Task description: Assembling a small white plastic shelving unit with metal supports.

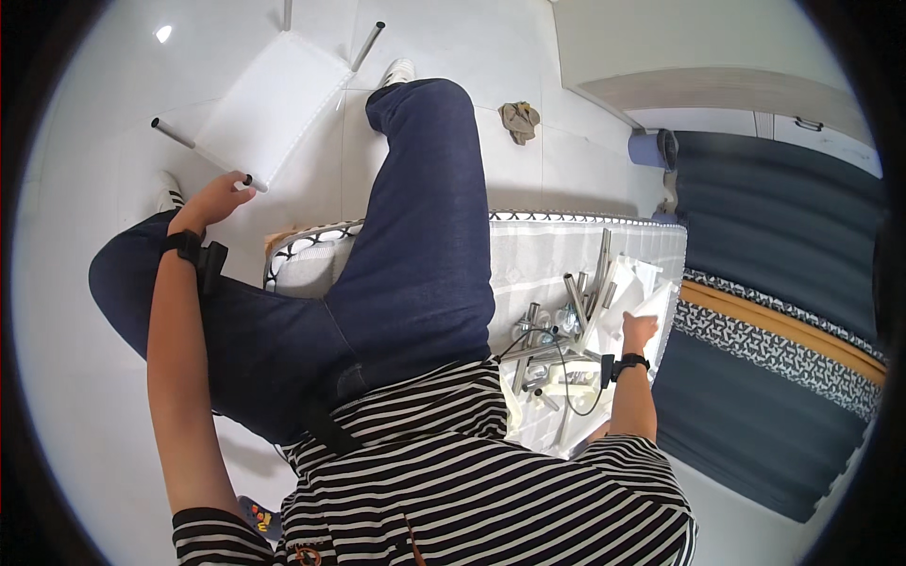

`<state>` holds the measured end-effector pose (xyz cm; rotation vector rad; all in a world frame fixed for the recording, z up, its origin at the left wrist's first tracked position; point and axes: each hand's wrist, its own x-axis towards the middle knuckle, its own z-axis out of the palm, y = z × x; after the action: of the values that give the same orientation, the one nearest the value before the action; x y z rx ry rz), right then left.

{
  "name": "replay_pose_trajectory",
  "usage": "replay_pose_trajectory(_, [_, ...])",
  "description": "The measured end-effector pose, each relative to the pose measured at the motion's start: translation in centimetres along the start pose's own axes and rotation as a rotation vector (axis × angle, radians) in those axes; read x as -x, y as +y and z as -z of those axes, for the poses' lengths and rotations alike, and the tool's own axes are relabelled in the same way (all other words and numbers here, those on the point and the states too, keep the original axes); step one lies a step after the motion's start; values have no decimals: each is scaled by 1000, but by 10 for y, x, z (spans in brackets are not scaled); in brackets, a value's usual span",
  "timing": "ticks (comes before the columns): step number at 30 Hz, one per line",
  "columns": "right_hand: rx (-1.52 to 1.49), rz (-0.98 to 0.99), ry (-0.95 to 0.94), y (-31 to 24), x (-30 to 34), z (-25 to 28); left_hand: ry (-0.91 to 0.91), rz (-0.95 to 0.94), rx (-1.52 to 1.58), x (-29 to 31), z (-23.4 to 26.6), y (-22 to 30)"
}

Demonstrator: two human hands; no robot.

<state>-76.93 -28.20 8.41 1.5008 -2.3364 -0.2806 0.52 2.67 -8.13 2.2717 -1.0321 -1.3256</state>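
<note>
Bed: I sit on its patterned cover (566,247), my legs in blue jeans stretched over the white tiled floor (85,377).
White panel: the flat board (269,104) lies on the floor ahead of my left knee, with metal legs (368,44) sticking out from it.
Pile of parts: metal tubes and fittings (566,325) lie with clear plastic bags on the bed at my right side.
Left hand: my left hand (219,200) curls its fingers around the end of a metal tube (203,151) at the panel's near corner.
Right hand: my right hand (640,332) rests on the pile; I cannot tell whether its fingers grip anything.
</note>
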Motion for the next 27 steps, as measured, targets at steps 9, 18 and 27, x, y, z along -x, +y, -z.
replay_pose_trajectory(9, [-375, -188, -434, 29, -10, -66, 36, 26, -23, 15, 4, -2])
replay_pose_trajectory(18, [-171, -93, -420, 41, 6, -3, 17, -18, 43, 10, -6, 6])
replay_pose_trajectory(27, [458, 301, -340, 65, -34, 9, 55, -38, 7, 7, 0, -13])
